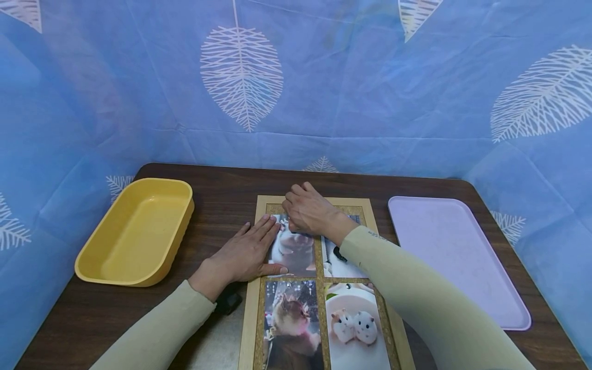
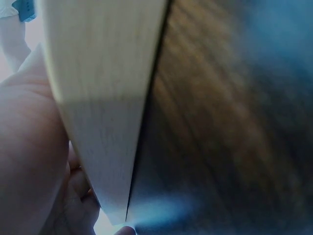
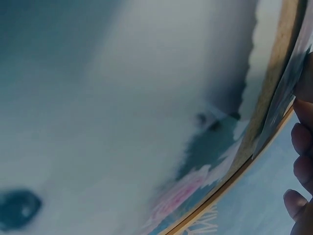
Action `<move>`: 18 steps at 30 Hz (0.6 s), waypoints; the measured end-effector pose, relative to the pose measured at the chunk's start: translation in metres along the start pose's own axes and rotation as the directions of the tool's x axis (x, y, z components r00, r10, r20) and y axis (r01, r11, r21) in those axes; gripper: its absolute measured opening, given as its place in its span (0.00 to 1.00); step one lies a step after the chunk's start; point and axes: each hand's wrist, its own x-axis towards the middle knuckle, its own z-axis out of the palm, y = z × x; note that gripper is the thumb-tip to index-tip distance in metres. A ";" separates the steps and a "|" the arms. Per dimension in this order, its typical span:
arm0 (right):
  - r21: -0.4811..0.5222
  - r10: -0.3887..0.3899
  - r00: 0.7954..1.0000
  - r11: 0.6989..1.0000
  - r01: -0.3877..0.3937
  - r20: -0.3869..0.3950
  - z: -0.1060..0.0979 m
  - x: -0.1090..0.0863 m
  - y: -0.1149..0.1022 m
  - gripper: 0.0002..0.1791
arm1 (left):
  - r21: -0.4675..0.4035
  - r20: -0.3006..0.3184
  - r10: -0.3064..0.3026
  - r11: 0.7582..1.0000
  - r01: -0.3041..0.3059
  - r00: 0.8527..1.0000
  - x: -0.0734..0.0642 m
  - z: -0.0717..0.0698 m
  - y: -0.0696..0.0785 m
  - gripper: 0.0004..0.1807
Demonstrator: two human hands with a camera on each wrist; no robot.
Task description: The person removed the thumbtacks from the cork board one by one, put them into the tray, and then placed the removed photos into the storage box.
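Observation:
A corkboard with a pale wooden frame (image 1: 250, 318) lies on the table, bearing several animal photos. My left hand (image 1: 247, 249) lies across its left edge, fingers spread flat on the upper left photo (image 1: 296, 254), thumb near that photo's lower corner. Over the same photo's top edge, my right hand (image 1: 312, 210) has its fingers curled and thumb pointing down; whatever lies under the thumb is hidden. My right forearm partly covers the upper right photo (image 1: 330, 264). Below are a cat photo (image 1: 291, 318) and a hamster photo (image 1: 356, 339), with a small clear pin (image 1: 348, 286) at its top.
A yellow tub (image 1: 139, 231) stands on the left of the dark wooden table (image 1: 222, 190). A flat lilac tray (image 1: 458, 257) lies to the right. Behind hangs a blue cloth (image 1: 347, 87) with white leaf prints. In the left wrist view, the frame's side (image 2: 102, 98) appears close up.

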 end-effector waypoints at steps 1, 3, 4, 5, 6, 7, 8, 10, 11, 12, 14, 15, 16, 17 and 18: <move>-0.002 0.000 1.000 1.000 0.000 -0.003 0.000 0.000 0.000 0.18 | 0.001 0.000 -0.001 1.000 0.001 1.000 0.000 0.000 0.000 0.59; -0.002 0.000 1.000 1.000 0.000 -0.002 0.000 0.001 0.000 0.19 | 0.001 -0.001 -0.001 1.000 0.001 1.000 0.000 0.000 0.000 0.59; -0.003 0.001 1.000 1.000 -0.001 -0.001 0.000 0.001 0.000 0.19 | 0.002 0.001 -0.001 1.000 0.001 1.000 0.000 0.000 0.000 0.59; -0.004 0.002 1.000 1.000 -0.002 0.001 0.000 0.001 0.000 0.19 | 0.001 0.001 -0.001 1.000 0.001 1.000 0.000 0.000 0.000 0.58; -0.005 0.001 1.000 1.000 -0.001 -0.003 0.000 0.001 0.000 0.18 | 0.002 0.001 -0.001 1.000 0.001 1.000 0.000 0.000 0.000 0.58; -0.007 0.000 1.000 1.000 0.000 -0.008 0.000 0.001 0.000 0.18 | 0.001 0.002 -0.002 1.000 0.002 1.000 0.000 0.000 0.000 0.58; -0.006 0.000 1.000 1.000 0.000 -0.008 0.000 0.000 0.000 0.18 | 0.001 0.003 -0.003 1.000 0.003 1.000 0.000 0.000 0.000 0.58; -0.007 0.000 1.000 1.000 0.000 -0.016 0.000 0.000 0.000 0.17 | 0.003 0.005 -0.004 1.000 0.004 1.000 0.000 0.000 0.000 0.58; -0.007 0.000 1.000 1.000 0.000 -0.018 0.000 0.000 0.000 0.17 | 0.002 0.005 -0.004 1.000 0.004 1.000 0.000 0.000 0.000 0.58; -0.006 0.003 1.000 1.000 -0.003 -0.019 0.000 0.000 0.000 0.16 | 0.004 0.006 -0.005 1.000 0.004 1.000 0.000 0.000 0.000 0.58; -0.005 0.009 1.000 1.000 -0.009 -0.014 -0.001 0.000 0.000 0.16 | 0.007 0.007 -0.004 1.000 0.004 1.000 0.000 0.000 0.000 0.59; -0.006 0.011 1.000 1.000 -0.011 -0.015 -0.001 0.000 0.000 0.16 | 0.008 0.008 -0.004 1.000 0.004 1.000 0.000 -0.001 0.000 0.59; -0.007 0.013 1.000 1.000 -0.013 -0.015 -0.001 0.000 0.000 0.16 | 0.008 0.008 -0.004 1.000 0.004 1.000 0.000 -0.001 0.000 0.58; -0.007 0.014 1.000 1.000 -0.014 -0.015 -0.001 0.000 0.000 0.16 | 0.007 0.008 -0.004 1.000 0.004 1.000 0.000 -0.001 0.000 0.58; -0.007 0.016 1.000 1.000 -0.016 -0.017 -0.002 0.000 0.000 0.15 | 0.007 0.008 -0.003 1.000 0.003 1.000 0.000 -0.001 0.000 0.58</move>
